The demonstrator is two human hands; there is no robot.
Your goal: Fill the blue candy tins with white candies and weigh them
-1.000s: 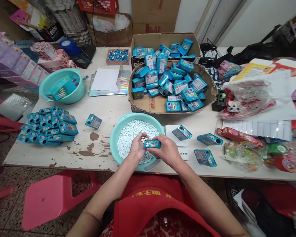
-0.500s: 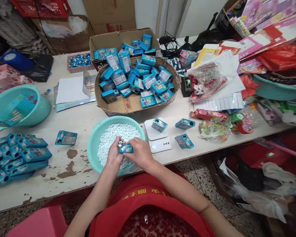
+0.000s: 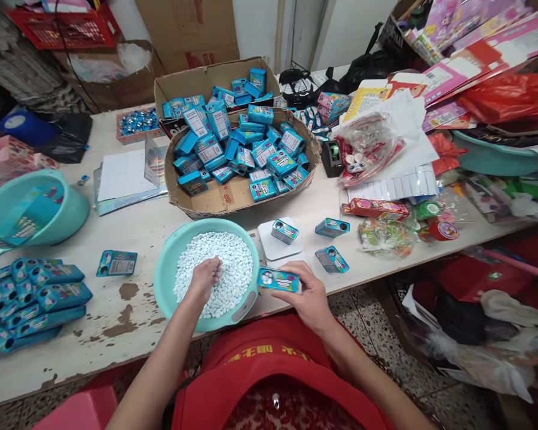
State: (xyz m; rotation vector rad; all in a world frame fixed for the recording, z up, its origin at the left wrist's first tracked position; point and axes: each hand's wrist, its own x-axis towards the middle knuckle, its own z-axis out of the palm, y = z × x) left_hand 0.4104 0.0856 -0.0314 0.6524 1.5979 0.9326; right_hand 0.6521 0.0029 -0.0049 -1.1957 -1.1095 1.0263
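Observation:
My left hand (image 3: 206, 278) is over the white candies (image 3: 233, 269) in the turquoise basin (image 3: 164, 292), its fingers curled together; what they hold, if anything, is too small to make out. Right of the basin's rim, my right hand (image 3: 309, 294) grips a blue box (image 3: 287, 280) lying on its side, with white pieces showing in its round hole. Just behind that hand, a small white scale (image 3: 273, 243) carries another blue box (image 3: 284, 232). Two more blue boxes (image 3: 332, 260) (image 3: 332, 227) stand to the right of the scale.
Cardboard trays (image 3: 224, 200) piled with blue boxes stand behind the basin. At the left are stacked blue boxes (image 3: 49, 292), a single blue box (image 3: 116, 263) and a turquoise tub (image 3: 78, 206). Wrapped candy (image 3: 385, 236) and a red box (image 3: 376, 208) lie right.
My hands have parted. My right hand has carried the blue box right, off the basin, while my left hand stays over the candies with its fingers now curled.

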